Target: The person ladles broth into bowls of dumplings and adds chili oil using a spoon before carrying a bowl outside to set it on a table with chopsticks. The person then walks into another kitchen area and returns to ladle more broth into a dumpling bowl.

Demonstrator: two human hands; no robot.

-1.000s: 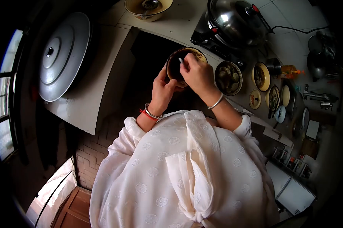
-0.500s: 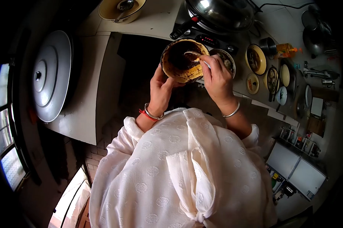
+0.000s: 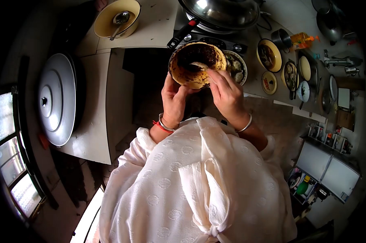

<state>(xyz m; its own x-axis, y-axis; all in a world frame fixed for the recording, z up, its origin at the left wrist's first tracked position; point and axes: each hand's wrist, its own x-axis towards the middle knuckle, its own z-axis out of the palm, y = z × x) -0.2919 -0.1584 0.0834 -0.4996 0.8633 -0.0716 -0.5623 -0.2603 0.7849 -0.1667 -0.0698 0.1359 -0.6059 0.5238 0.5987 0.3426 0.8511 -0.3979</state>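
A yellow enamel bowl, its inside smeared with dark brown sauce, is tilted toward me in front of my chest. My left hand grips the near left rim, thumb on the outside, and wears a bangle and a red cord. In my right hand is a spoon, pinched by its handle, with the spoon's head inside the bowl. Most of the handle is hidden by my fingers. Just behind the bowl, to the right, stands a dish of pale food pieces.
A lidded wok sits on an induction cooker, its handle pointing left. Another yellow bowl holds a ladle. Several filled dishes, such as a yellow basin, line the right counter. A large metal lid is at left.
The spoon has shifted lower along the bowl's inside, and the bowl shows more yellow wall. The bowl is turned slightly in my left hand. The view has also shifted a little.
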